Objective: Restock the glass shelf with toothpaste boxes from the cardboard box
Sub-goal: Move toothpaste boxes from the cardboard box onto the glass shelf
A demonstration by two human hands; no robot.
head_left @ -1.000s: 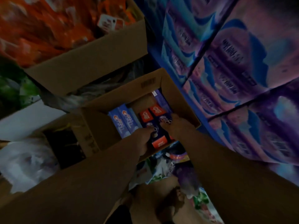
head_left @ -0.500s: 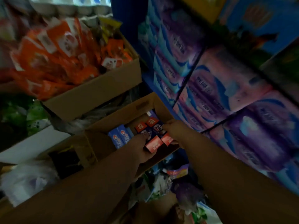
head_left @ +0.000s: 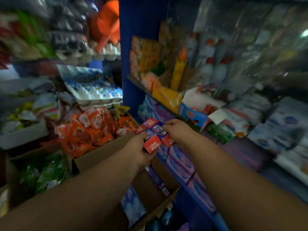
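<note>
Both my hands hold a bundle of red-and-blue toothpaste boxes (head_left: 154, 135) in mid-air, above the cardboard box. My left hand (head_left: 139, 147) grips the bundle's near left end. My right hand (head_left: 176, 130) grips its right side. The open cardboard box (head_left: 160, 177) sits low, under my forearms, with several blue toothpaste boxes (head_left: 133, 205) still lying inside. The shelf (head_left: 221, 104) to the right is crowded with packets, bottles and a small blue carton; the view is motion-blurred.
A big carton of orange packets (head_left: 90, 129) stands to the left, with egg trays (head_left: 93, 92) stacked behind it. Purple and blue packs (head_left: 181, 160) fill the lower right shelf. A blue upright post (head_left: 131, 64) divides the shelves. Green packets (head_left: 43, 172) lie at lower left.
Both hands have lifted the bundle of toothpaste boxes up out of the cardboard box. My view has swung up from the box to the shelves.
</note>
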